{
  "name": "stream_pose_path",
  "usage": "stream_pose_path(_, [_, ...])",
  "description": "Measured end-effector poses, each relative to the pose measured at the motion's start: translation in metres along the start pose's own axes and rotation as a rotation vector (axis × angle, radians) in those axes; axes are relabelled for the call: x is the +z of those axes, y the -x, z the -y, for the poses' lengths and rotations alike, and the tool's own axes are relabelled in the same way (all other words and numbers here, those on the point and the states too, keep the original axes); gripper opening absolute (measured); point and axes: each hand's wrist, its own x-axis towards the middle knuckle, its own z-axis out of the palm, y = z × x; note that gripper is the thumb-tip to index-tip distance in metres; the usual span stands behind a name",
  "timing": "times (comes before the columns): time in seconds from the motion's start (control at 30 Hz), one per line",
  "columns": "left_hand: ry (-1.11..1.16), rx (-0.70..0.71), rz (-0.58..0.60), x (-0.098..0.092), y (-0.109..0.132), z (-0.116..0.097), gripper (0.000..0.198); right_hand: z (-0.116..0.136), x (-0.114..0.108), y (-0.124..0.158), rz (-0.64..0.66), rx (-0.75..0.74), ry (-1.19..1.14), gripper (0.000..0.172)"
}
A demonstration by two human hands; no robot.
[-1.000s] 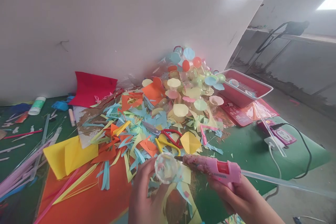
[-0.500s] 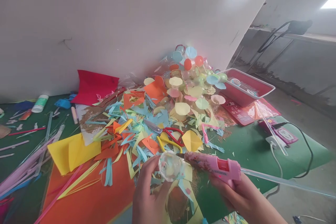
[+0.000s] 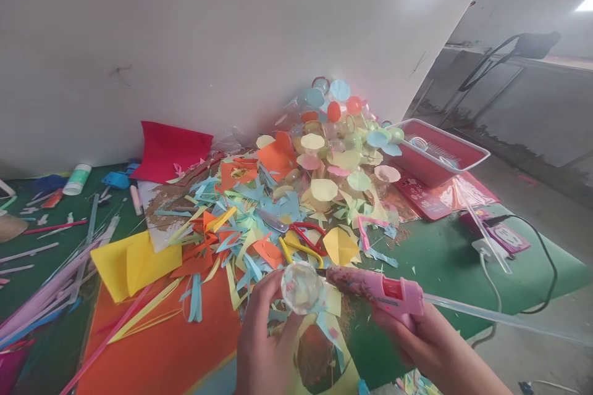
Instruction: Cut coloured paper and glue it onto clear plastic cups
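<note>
Between its thumb and fingers, my left hand (image 3: 264,333) grips a small clear plastic cup (image 3: 302,287), its round end facing up toward me. Wrapped round the handle of a pink hot glue gun (image 3: 384,292), my right hand (image 3: 412,333) holds it with the dark nozzle at the cup's rim. A clear glue stick (image 3: 477,315) sticks out of the gun's back end. Just beyond the cup lie scissors (image 3: 308,241) with red and yellow handles, on a heap of paper scraps (image 3: 250,222).
Paper-topped clear cups (image 3: 324,154) are piled against a white board (image 3: 208,55). A red basket (image 3: 440,166) stands at the right, near a pink power strip (image 3: 500,234) with cords. Yellow paper (image 3: 139,262), orange paper (image 3: 162,339) and a glue bottle (image 3: 77,179) lie to the left.
The view has shifted slightly. My left hand still holds the cup, and the glue gun's nozzle stays at its rim; little else differs.
</note>
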Motion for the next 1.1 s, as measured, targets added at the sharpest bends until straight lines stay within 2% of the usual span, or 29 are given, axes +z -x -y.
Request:
stream_pose_path(0.27, [0.018,-0.013,-0.041,0.004,0.001,-0.004,0.051,-0.006,-0.004,0.003,-0.047,0.013,0.002,0.055])
stream_pose_path(0.47, [0.009,0.023,-0.036,0.001,0.001,0.002,0.046,-0.012,0.001,0.0,-0.052,0.05,-0.038,0.063])
stream_pose_path(0.73, [-0.021,0.029,-0.044,0.002,0.002,0.006,0.047,-0.009,-0.003,0.0,-0.018,0.049,0.02,0.061])
stream_pose_path(0.97, [0.002,0.018,-0.021,0.001,0.001,0.01,0.044,-0.004,0.001,-0.001,0.019,0.074,0.011,0.076])
stream_pose_path(1.1, [0.019,0.013,-0.012,0.001,0.002,0.008,0.045,-0.006,0.0,-0.002,0.005,0.048,0.013,0.072])
